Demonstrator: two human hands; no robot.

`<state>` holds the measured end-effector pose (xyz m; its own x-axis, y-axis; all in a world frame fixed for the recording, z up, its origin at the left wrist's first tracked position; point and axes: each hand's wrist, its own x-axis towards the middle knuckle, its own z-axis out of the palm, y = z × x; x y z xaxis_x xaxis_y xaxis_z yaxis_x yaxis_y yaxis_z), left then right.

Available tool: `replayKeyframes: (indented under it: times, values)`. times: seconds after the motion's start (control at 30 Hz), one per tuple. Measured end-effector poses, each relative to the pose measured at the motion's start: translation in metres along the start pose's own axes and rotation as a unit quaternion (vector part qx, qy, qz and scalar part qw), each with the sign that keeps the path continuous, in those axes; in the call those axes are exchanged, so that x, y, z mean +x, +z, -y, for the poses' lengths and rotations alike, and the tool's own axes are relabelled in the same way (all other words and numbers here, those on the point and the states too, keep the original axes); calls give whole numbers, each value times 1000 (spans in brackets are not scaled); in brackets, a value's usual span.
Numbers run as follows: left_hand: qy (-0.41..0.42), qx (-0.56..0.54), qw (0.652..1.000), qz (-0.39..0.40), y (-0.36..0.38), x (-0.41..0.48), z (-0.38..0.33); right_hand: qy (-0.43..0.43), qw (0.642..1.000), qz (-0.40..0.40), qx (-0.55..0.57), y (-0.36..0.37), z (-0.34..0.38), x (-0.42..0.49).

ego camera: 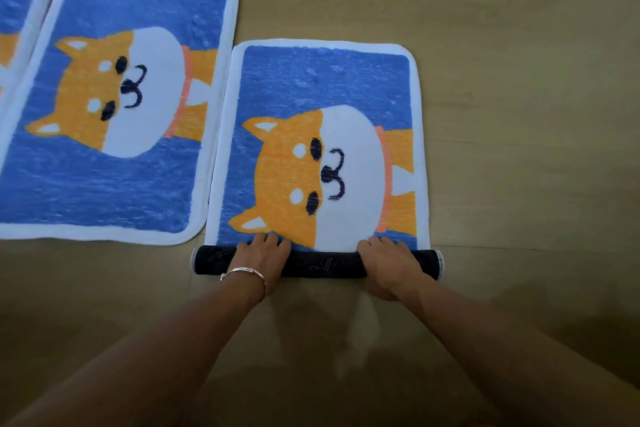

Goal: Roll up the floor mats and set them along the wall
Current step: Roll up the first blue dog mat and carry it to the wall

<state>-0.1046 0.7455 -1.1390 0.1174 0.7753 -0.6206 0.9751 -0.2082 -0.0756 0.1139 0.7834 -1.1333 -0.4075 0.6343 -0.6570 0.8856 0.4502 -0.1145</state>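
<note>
Our left hand (263, 258) and right hand (388, 263) curl over and grip the dark rolled edge (323, 263) of the blue dog mat (322, 80), white-bordered, on the floor (519, 45) at 12 o'clock. A flat mat (121, 107) lies at 10 o'clock.

Arms stretched forward; left hand (265, 258), right hand (388, 262) palms down, curled over mat roll (322, 265).

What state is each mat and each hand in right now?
nearest dog-print mat: near end rolled, dark backing outward, rest flat
middle dog-print mat: flat, unrolled
far-left mat: flat, mostly out of frame
left hand: fingers curled over the roll
right hand: fingers curled over the roll
</note>
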Motion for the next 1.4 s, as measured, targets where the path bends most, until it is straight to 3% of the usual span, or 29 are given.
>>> replayKeyframes:
  times: [0.17,0.4,0.47,0.57,0.63,0.73,0.8,0.93,1.03,1.17,1.27,1.4]
  values:
    - [1,-70,991,114,-16,28,7,-21,994,-90,-55,10,4,-12]
    - [14,9,998,-56,4,-3,17,34,999,-7,30,1,3,4]
    - [-29,8,999,-18,0,-1,16,36,998,19,51,-8,4,7]
    - [-67,-37,994,80,-10,14,12,20,999,-49,8,-3,6,-2]
    - [-47,-58,987,139,-15,26,17,-4,995,-94,-33,4,6,-10]
    - [-15,-66,982,178,-19,30,24,0,996,-76,-38,4,4,-12]
    - [-11,-63,988,141,-17,22,23,15,998,-55,-18,2,6,-9]
    - [39,51,997,-35,-4,3,16,35,998,26,38,-11,6,5]
    - [23,26,999,-4,-5,4,12,27,998,42,33,-16,4,6]
    - [7,-32,996,77,-13,18,10,3,997,-73,-18,-1,7,-6]
    - [15,-41,994,99,-19,19,13,6,999,-54,-3,-5,3,-4]
    - [41,11,999,-28,-12,4,10,16,999,17,31,-10,2,6]
